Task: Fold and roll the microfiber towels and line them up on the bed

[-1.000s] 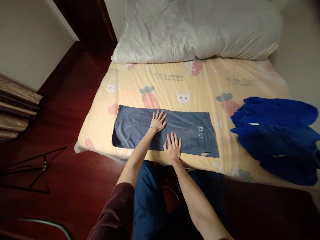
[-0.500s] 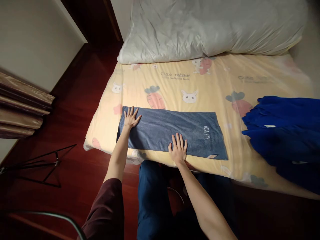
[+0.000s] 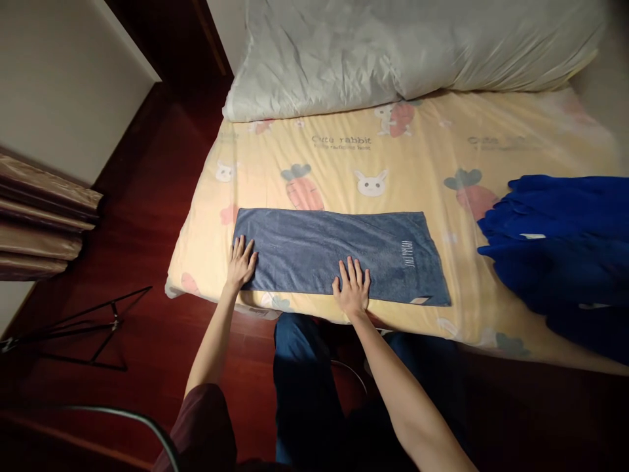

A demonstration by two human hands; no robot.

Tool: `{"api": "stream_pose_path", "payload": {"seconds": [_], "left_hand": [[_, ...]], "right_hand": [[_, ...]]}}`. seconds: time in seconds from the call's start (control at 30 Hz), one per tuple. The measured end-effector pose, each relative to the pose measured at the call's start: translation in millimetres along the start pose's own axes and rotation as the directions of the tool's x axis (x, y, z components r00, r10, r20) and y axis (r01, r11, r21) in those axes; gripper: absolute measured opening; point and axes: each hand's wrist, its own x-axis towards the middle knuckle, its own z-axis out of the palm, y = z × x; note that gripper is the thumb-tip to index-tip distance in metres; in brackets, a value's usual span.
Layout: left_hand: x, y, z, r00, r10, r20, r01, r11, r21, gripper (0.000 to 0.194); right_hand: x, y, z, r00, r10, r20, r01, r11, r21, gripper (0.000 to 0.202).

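The left hand (image 3: 239,267) and right hand (image 3: 352,292) lie flat on a blue-gray towel (image 3: 299,252) on the bed (image 3: 263,174), fingers (image 3: 350,266) spread wide.

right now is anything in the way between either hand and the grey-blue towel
Nothing visible. The left hand lies directly on the towel at its left end, the right hand at its near edge. The blue fabric pile sits apart, to the right.

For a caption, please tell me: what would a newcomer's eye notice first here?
Probably the blue-grey towel, lying flat near the front edge of the yellow printed bedsheet, with the left hand on its left end and the right hand on its front edge. Next come the bright blue cloths at the right.
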Motion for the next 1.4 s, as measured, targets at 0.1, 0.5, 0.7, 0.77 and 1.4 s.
{"api": "stream_pose_path", "payload": {"seconds": [0.1, 0.5, 0.7, 0.77, 1.4], "left_hand": [[-42, -20, -8.4, 0.999, -0.027, -0.02, 0.027, 0.999, 0.02, 0.063], [-69, 106, 15.7, 0.993, 0.076, -0.087, -0.079, 0.996, -0.028, 0.059], [-79, 142, 54.9, 0.981, -0.05, -0.188, 0.015, 0.983, -0.183, 0.056], [-78, 137, 56.5, 0.977, -0.045, -0.211, 0.003, 0.981, -0.193, 0.055], [-73, 127, 65.3, 0.975, -0.043, -0.219, -0.011, 0.971, -0.24, 0.062]], "right_hand": [[-1, 0, -1, 1.0, -0.011, -0.005, 0.011, 1.0, 0.007, 0.059], [3, -2, -1, 1.0, -0.007, -0.007, 0.007, 1.0, 0.011, 0.059], [5, -5, -8, 1.0, -0.001, 0.026, 0.001, 1.0, 0.006, 0.059], [3, -6, -13, 0.998, -0.001, 0.055, 0.001, 1.0, 0.001, 0.059], [151, 65, -21, 0.981, -0.104, 0.166, 0.108, 0.994, -0.013, 0.062]]}}
